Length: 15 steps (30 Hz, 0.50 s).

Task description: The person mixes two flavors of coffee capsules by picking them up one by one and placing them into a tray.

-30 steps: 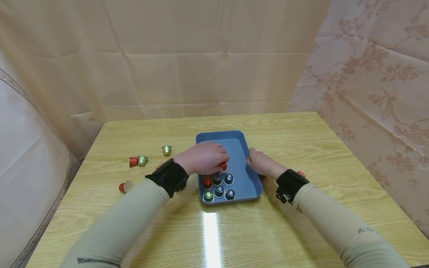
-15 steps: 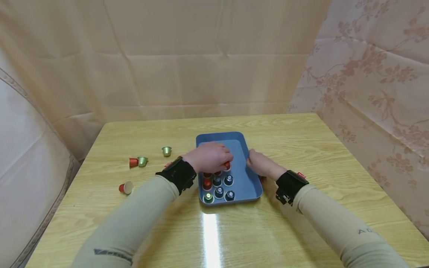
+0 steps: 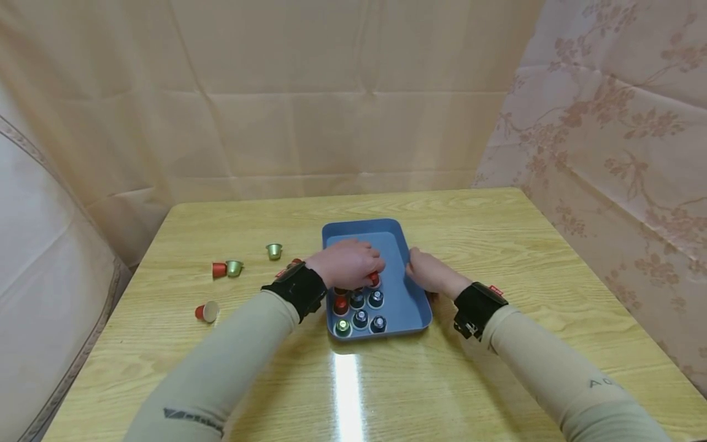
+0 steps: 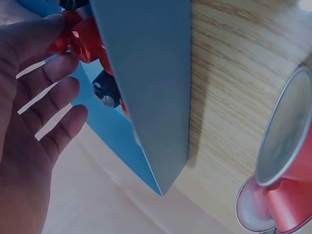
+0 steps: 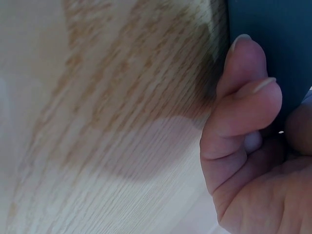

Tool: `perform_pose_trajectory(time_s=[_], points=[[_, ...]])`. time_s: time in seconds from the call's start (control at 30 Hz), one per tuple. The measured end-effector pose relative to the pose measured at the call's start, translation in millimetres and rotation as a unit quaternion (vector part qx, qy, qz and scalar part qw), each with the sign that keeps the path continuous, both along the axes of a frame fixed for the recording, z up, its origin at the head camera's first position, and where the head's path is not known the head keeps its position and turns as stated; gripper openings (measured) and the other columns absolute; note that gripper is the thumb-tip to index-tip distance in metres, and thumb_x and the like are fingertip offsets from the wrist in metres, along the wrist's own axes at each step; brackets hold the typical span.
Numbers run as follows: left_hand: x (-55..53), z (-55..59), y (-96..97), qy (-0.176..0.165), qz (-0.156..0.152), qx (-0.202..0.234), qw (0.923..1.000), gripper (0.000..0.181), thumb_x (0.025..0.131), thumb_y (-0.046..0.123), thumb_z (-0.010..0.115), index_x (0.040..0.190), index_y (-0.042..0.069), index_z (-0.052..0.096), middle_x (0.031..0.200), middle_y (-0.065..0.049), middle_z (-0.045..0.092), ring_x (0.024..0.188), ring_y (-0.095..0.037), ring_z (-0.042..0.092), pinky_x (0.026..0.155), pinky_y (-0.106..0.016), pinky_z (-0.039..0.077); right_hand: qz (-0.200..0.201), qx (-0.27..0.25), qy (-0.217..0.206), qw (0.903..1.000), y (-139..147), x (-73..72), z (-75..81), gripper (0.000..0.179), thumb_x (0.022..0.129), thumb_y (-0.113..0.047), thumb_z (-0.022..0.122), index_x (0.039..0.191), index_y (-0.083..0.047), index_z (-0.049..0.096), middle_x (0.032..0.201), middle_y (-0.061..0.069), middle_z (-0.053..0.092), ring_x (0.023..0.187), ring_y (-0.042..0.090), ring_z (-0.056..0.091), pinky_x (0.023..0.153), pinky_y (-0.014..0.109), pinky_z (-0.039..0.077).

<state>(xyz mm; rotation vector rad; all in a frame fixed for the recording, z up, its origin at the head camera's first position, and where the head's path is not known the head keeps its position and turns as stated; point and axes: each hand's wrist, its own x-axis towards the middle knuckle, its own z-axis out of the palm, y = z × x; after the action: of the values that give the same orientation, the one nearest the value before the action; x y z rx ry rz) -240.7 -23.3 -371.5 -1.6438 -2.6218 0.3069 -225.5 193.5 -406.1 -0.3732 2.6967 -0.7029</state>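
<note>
My left hand is over the blue tray, pinching a red coffee capsule between thumb and index finger low among the others. In the left wrist view, the remaining fingers spread away from that capsule, and another red capsule sits right beside it. Dark capsules, a red capsule and a green capsule stand upside down in the tray's near left part; the left hand hides some behind. My right hand grips the tray's right rim, curled fingers against the outer wall.
Left of the tray, a red capsule and a green capsule lie together, with another green capsule farther back. A tipped red capsule lies nearer. Red capsules partly show behind my left wrist. Curtains surround the wooden table.
My left hand has moved right across the tray with the red capsule, then down slightly. More capsules show behind the left wrist. My right hand has stayed at the rim.
</note>
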Motion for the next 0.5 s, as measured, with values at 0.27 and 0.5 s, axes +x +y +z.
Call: perform_pose_trajectory(time_s=[0.27, 0.5], points=[[3.5, -0.5, -4.0, 0.006, -0.003, -0.001, 1.0, 0.014, 0.093, 0.031, 0.063, 0.103, 0.02, 0.066, 0.094, 0.005, 0.059, 0.089, -0.016, 0.051, 0.078, -0.036, 0.048, -0.003, -0.003, -0.003, 1.0, 0, 0.7, 0.7, 0.02, 0.102, -0.007, 0.032, 0.111, 0.009, 0.037, 0.068, 0.018, 0.056, 0.036, 0.024, 0.055, 0.035, 0.039, 0.049], [7.3, 3.4, -13.5, -0.002, -0.004, 0.021, 0.9998, 0.014, 0.093, 0.028, 0.063, 0.103, 0.019, 0.067, 0.091, 0.004, 0.059, 0.085, -0.016, 0.05, 0.076, -0.034, 0.048, -0.003, -0.005, 0.0, 1.0, 0, 1.6, 0.6, 0.023, 0.101, -0.007, 0.032, 0.115, 0.012, 0.036, 0.068, 0.019, 0.056, 0.035, 0.023, 0.054, 0.034, 0.039, 0.048]])
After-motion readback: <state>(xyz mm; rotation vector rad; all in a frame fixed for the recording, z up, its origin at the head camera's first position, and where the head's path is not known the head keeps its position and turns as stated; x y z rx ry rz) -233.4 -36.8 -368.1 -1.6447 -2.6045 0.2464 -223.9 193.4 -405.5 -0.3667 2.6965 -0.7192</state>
